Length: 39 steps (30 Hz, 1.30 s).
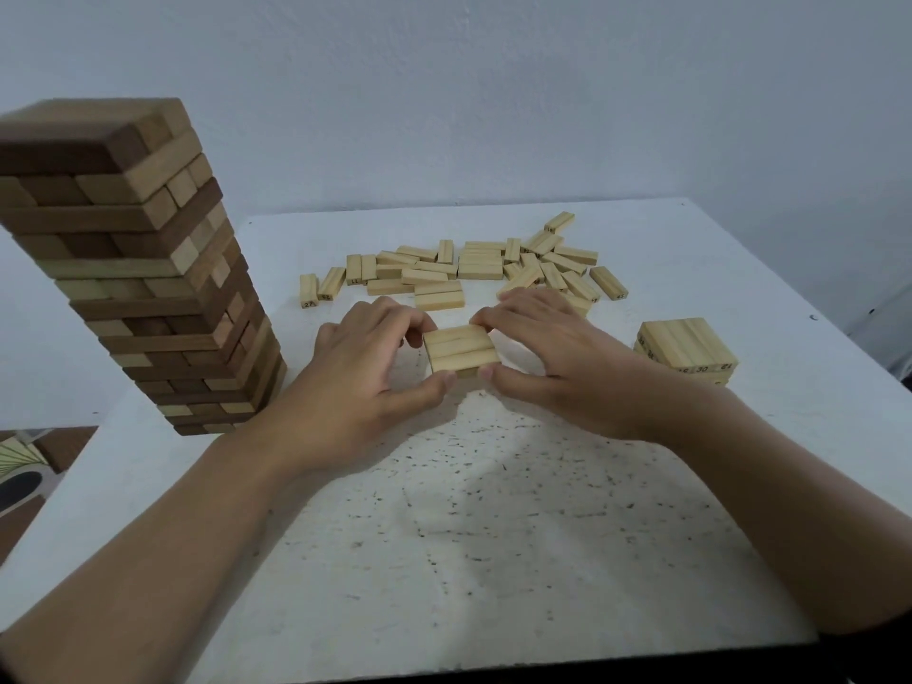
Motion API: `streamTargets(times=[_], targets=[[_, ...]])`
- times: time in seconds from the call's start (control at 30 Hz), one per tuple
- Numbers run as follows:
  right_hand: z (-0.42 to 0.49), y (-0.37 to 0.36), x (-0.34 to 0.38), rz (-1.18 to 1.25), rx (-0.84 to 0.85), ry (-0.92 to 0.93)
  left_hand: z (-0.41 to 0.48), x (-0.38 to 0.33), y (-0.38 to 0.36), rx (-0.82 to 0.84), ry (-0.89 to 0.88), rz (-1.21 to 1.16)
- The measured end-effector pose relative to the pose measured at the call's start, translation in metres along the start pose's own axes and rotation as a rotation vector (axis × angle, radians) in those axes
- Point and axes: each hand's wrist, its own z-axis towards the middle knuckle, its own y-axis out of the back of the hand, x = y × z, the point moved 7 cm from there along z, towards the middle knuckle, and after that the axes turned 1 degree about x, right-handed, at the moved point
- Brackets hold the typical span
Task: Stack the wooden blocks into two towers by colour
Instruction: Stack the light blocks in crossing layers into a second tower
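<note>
Blocks (461,350), three pale ones side by side, are squeezed between the left hand (360,382) and the right hand (557,357). Thumbs press the near side and fingertips the far side. I cannot tell if they sit on the table (493,535) or are just off it.

If the squeeze goes soft, the middle block could slip out and the row would fall apart. Well to the left of the grip stands a tall brown tower (148,288). A bump from an arm or a shake of the table could knock it down.

Right of the grip is a short pale stack (686,348). Behind the grip lies a loose pile (474,269). The table is white with dark specks. The wall (493,91) is plain and pale.
</note>
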Motion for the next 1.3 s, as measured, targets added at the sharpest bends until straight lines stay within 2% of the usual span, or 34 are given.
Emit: streamTargets(times=[0.17,0.3,0.47,0.67,0.87,1.3], targets=[[-0.009,0.033,0.005,-0.02,-0.114,0.033,0.005,-0.019,0.02,-0.11,-0.059,-0.07],[-0.023,0.051,-0.009,-0.018,-0.126,0.032,0.017,-0.042,0.022,-0.091,-0.118,-0.059],[-0.052,0.072,-0.049,0.122,-0.16,-0.037,0.042,-0.079,0.007,-0.054,-0.173,-0.054],[-0.084,0.084,-0.1,0.22,-0.125,-0.127,0.071,-0.121,-0.029,-0.031,-0.201,-0.097],[-0.101,0.082,-0.126,0.271,-0.089,-0.162,0.085,-0.134,-0.057,-0.058,-0.187,-0.146],[-0.104,0.069,-0.138,0.306,-0.067,-0.166,0.086,-0.132,-0.069,-0.067,-0.178,-0.135]])
